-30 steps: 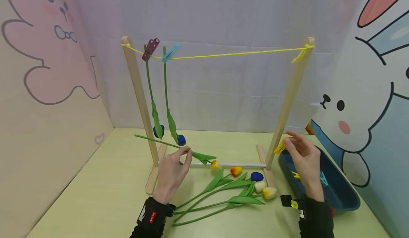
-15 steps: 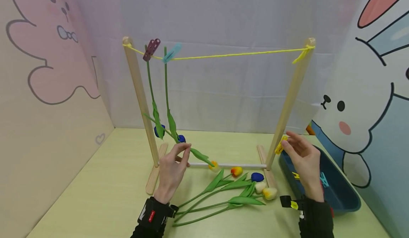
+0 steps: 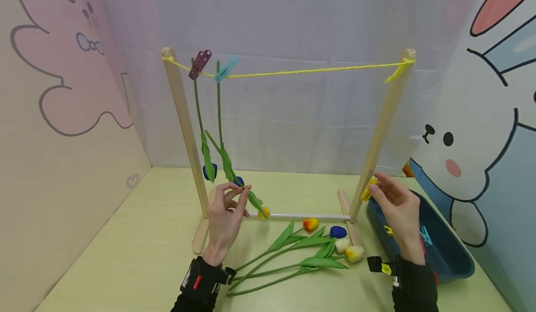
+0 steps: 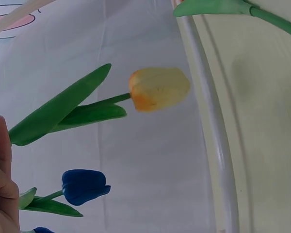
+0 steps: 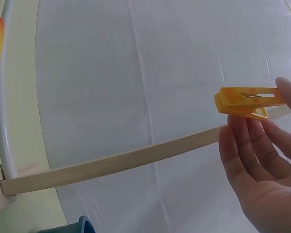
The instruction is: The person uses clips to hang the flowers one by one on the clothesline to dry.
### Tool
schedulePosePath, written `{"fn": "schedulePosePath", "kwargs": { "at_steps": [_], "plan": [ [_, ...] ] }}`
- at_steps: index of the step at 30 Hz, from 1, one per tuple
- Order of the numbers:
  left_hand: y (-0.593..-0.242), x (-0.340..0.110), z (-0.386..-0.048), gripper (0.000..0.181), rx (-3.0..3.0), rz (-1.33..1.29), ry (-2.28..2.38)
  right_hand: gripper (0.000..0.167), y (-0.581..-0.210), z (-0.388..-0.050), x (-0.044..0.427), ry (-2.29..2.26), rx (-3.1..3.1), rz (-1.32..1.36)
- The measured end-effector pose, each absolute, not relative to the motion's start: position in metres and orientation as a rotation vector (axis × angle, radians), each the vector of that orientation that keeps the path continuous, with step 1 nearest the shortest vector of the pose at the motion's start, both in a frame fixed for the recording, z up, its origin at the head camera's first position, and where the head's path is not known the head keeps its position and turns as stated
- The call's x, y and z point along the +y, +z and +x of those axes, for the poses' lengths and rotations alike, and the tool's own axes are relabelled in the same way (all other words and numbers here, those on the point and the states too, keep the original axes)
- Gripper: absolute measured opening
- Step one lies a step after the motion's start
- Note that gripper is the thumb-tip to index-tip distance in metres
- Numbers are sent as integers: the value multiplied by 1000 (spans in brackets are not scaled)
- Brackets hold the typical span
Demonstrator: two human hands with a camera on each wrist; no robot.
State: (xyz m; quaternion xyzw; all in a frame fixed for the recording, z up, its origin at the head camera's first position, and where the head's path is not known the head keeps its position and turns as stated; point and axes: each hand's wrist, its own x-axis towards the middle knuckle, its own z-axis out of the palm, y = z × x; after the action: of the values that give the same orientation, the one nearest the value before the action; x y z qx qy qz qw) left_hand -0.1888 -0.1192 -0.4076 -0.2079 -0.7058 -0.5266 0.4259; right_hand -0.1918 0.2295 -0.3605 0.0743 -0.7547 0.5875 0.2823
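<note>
My left hand pinches the green stem of a yellow tulip between thumb and forefinger. The tulip slants, its stem end up to the left and its bloom down to the right. My right hand holds a yellow clothespin by thumb and fingers, beside the right post. Two blue tulips hang bloom down from a yellow string; a maroon clothespin grips one stem and a light blue clothespin the other. In the head view the held stem crosses in front of the second blue tulip.
Wooden posts at left and right carry the string, with a white rod joining them low down. Several tulips lie on the table in front. A dark blue basin with clothespins stands at the right.
My left hand has turned the yellow tulip from nearly level to a steeper slant, stem end rising and bloom swinging down and left. The right hand has stayed almost still with its clothespin.
</note>
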Motion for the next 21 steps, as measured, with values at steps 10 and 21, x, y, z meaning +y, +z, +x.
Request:
{"fn": "schedulePosePath", "kwargs": {
  "at_steps": [10,21],
  "plan": [
    [-389,-126,-191,27,-1772,-532,-1252,29,-356,-198,212,1619,-1955,319],
    [-361,-127,-207,19,-1819,-600,-1223,28,-329,-215,175,1557,-1826,548]
  ]
}}
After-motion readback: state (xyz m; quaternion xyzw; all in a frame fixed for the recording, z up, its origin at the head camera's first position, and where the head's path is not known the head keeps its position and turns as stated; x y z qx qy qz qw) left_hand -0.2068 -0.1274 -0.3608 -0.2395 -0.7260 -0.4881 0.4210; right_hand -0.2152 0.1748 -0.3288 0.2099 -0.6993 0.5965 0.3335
